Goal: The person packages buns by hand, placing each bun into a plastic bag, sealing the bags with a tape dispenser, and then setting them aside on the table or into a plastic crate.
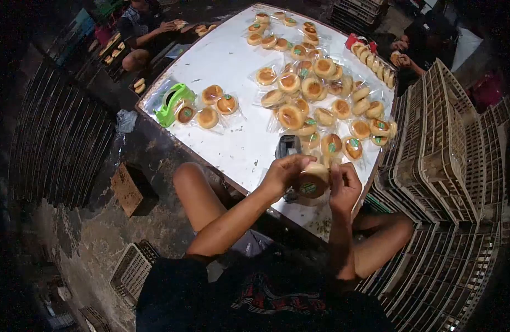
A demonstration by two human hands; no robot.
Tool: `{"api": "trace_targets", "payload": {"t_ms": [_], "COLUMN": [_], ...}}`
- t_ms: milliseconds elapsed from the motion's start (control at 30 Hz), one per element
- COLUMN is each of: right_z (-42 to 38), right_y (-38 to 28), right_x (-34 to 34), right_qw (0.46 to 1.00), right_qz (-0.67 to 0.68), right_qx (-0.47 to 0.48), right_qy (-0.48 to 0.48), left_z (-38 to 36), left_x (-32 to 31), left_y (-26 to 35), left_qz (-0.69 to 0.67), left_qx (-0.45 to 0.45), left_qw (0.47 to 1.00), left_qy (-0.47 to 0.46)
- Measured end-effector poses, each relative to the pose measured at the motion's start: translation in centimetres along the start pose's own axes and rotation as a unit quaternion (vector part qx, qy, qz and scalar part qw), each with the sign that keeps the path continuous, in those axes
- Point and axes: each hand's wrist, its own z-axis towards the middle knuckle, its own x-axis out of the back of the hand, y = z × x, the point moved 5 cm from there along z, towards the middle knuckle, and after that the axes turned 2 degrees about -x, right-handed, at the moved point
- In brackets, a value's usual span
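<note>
Above the near edge of the white table [241, 119], a round bun in a clear plastic bag [312, 185] with a green label is between my hands. My left hand [288, 172] closes on its left side, with thumb and fingertips at the top. My right hand [345, 185] pinches the bag at the right side. Just beyond my left hand stands a dark tape dispenser [288, 145], partly covered by the hand. Several bagged buns [291, 117] are piled right past my hands, many with green labels.
A green tape dispenser [172, 105] sits at the left corner beside several bagged buns [207, 117]. Plastic crates [432, 160] are stacked at the right, close to the table. Two other people [141, 33] work across from me. A brick-like block [130, 189] lies on the floor.
</note>
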Motion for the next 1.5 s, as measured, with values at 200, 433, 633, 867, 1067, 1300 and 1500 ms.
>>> {"api": "trace_targets", "payload": {"t_ms": [200,433,633,867,1067,1300,1500], "right_z": [-0.6,-2.4,-1.3,-1.2,-1.5,-2.0,-5.4], "right_y": [-1.3,3.9,1.5,3.5,1.4,0.1,5.2], "right_x": [-1.4,-1.2,0.9,2.1,2.0,0.7,-5.0], "right_qw": [0.980,0.969,0.954,0.987,0.990,0.996,0.925], "right_qz": [-0.095,0.135,0.262,0.073,-0.130,-0.075,0.264], "right_qx": [0.135,-0.189,-0.124,-0.128,0.050,0.036,-0.256], "right_qy": [0.114,-0.080,-0.077,-0.057,-0.034,-0.020,-0.093], "left_z": [1.3,0.1,0.2,0.9,1.1,1.5,-0.8], "left_x": [0.6,-3.6,-5.0,-3.1,-2.1,0.2,0.0], "left_y": [0.1,2.3,-0.3,-3.2,-2.5,-2.8,0.4], "left_qz": [0.170,0.460,0.465,0.382,0.265,0.261,0.410], "left_qx": [-0.121,-0.342,-0.243,-0.057,-0.074,0.034,-0.268], "left_qw": [0.973,0.814,0.848,0.922,0.961,0.964,0.867], "left_qy": [0.099,0.096,-0.071,-0.020,-0.011,-0.043,0.091]}}
